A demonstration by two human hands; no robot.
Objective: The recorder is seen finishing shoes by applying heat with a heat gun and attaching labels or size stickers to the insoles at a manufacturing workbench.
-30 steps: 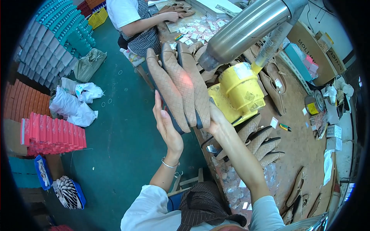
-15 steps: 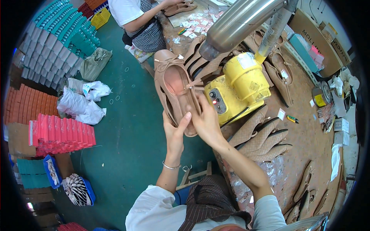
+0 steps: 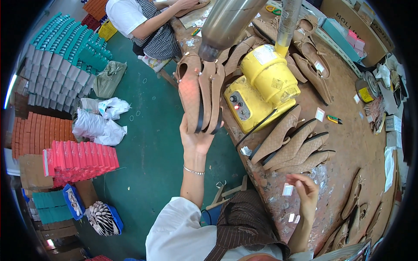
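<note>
Left hand at 12, just above view centre: closed round the lower ends of three tan shoes bunched side by side; most fingers hidden behind them, so can't tell exact finger placement. Held shoes run up toward 11-12, roughly upright, dark soles to the right, reddish light on the leftmost. Upper ends at the mouth of the metal nozzle, 12; can't tell if touching.

Right hand at 4: fingers loosely bent and spread, over the table, beside a white card.

Yellow machine at 1-2, control knobs toward the held shoes. Row of woven shoes at 3, overlapping. Green-and-yellow snips at 3, farther out. Loose shoes at 4, near table's far side.

Co-worker at 11, by the table. White bags at 9, pink stack at 8-9.
</note>
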